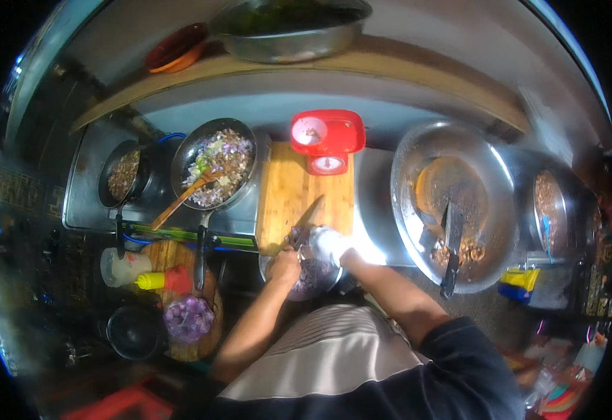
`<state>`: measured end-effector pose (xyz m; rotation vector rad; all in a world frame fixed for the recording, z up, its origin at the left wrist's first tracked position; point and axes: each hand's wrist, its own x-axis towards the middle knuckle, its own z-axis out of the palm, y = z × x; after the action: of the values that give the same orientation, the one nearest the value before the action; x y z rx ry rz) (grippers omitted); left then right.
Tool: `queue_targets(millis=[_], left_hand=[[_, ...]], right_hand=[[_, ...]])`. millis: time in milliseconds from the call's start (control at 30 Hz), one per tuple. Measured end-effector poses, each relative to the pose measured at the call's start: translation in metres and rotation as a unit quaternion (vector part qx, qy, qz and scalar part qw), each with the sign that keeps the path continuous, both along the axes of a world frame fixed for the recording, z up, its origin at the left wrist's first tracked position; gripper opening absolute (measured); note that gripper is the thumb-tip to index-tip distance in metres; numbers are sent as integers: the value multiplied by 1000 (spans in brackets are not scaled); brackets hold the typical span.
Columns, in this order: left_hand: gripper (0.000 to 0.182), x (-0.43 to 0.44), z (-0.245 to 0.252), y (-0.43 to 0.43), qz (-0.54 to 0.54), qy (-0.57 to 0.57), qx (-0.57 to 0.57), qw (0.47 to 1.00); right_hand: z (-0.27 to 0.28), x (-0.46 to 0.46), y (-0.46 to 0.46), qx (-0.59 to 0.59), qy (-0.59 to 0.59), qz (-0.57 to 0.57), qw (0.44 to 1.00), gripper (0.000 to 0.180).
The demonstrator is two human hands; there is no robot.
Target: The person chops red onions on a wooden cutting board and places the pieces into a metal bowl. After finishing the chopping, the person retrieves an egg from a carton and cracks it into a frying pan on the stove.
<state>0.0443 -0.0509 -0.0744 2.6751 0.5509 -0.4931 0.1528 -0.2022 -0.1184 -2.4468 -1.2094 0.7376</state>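
A wooden cutting board (280, 199) lies before me, with bits of purple onion near its front edge. My left hand (284, 266) is curled at the lower end of what looks like a knife (311, 211), whose dark blade slants up and right over the board. My right hand (331, 244) is beside it, washed out by glare; its fingers and any hold are unclear. Below both hands is a metal bowl (338, 278) holding chopped purple onion (311, 281). At the board's far end stands a red kitchen scale (356, 134) with a small white bowl (306, 131) on its tray.
To the left, a frying pan (178, 163) holds chopped food and a wooden spatula (180, 203), beside a smaller pan (105, 184). A large metal basin (400, 210) with a knife (450, 262) is at right. Bagged onions (188, 319) and a yellow bottle (151, 281) rest at lower left.
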Motion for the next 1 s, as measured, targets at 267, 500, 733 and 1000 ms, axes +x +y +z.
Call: queue_targets(millis=[267,500,733,1000], left_hand=[[27,-64,56,24,-23,-143,-30,989],[25,-154,36,78,36,-129,-30,991],[16,-89,-66,42,55,-137,9,989],[27,-140,-30,-1,67,-137,-49,987]], right_hand=[[27,-21,24,169,-338,210,902,51],[-7,41,10,44,-207,35,977,54],[-31,-39,26,243,-71,-92,963,56],[-17,7,-4,180,-83,-101,975,55]])
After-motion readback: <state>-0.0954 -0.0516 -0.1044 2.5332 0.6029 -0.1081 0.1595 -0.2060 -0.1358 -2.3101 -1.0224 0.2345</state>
